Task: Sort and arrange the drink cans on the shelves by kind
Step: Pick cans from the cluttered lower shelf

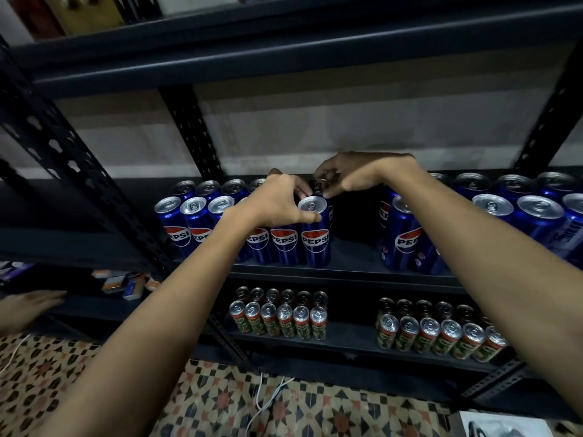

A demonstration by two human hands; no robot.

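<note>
Head view, close, facing shelves (344, 272)

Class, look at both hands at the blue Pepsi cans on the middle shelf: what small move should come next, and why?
Probably set the dark can, pinched by the right hand, down behind the front blue Pepsi can that the left hand steadies. The left block's back row seems to end there, with bare black metal shelf beside it.

We see glossy blue metal cans (315, 238) with bright silvery tops, matt dark metal shelves (344, 272) on perforated posts (192, 127), smooth patterned floor tiles (220, 402), thin white plastic-coated cable (268, 395).
</note>
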